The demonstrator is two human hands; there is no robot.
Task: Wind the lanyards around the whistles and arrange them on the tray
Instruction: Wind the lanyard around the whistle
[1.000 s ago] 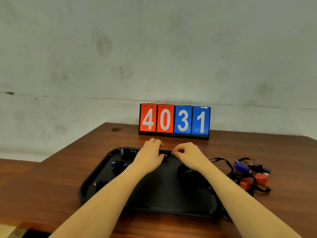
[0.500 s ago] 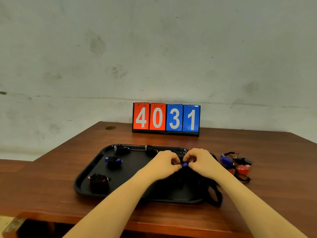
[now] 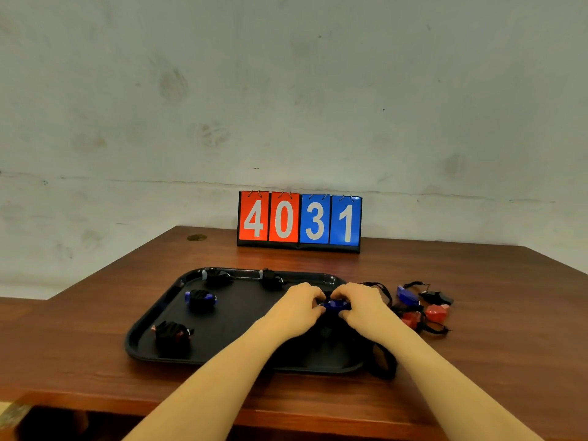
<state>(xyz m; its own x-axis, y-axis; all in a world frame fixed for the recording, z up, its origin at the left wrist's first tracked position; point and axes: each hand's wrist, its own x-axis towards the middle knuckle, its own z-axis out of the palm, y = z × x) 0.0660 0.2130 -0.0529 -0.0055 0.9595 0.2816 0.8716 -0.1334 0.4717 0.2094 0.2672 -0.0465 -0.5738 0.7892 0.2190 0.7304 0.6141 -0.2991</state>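
left hand – right hand – both pinch blue whistle | above tray

Soft, even indoor light, faint shadows under the forearms, mild wide-angle bending at the edges.

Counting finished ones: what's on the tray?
On the tray: four wound whistles. Both hands hold a blue whistle above it; the tray beneath them is covered.

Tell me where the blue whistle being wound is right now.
In the head view, the blue whistle is pinched between the left hand and right hand, above the right part of the black tray, left of the unwound whistles.
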